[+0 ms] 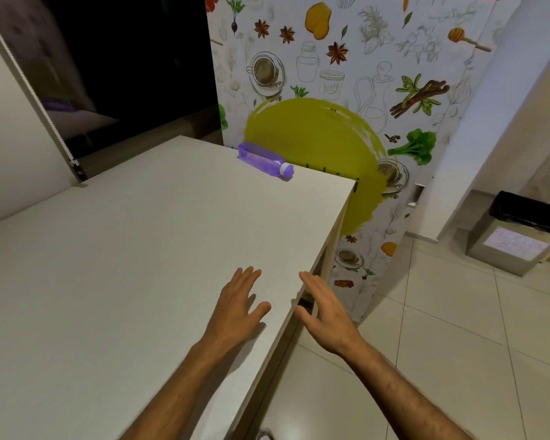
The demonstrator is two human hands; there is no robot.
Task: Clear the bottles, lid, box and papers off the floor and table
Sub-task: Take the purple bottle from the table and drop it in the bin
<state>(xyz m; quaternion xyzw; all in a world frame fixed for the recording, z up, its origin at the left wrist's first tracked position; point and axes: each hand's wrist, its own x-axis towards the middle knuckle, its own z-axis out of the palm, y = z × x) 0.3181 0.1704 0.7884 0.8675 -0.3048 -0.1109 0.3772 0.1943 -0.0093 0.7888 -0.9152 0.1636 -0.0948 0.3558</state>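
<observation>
Head view: both hands, left (240,308) and right (326,312), spread empty at lower centre; purple bottle (265,161) lies on tabletop (124,265), upper centre.

Table: pale grey matt table top (124,265), smooth laminate look.
Bottle, 12 o'clock: translucent purple plastic bottle (262,159) with white cap, glossy.
Floor, 4 o'clock: beige square floor tiles (442,328), smooth, slight sheen.
Bin, 3 o'clock: grey bin with glossy black plastic liner (527,214) and white paper label.
Wall: printed vegetable-pattern wall covering (346,74), matt.
</observation>
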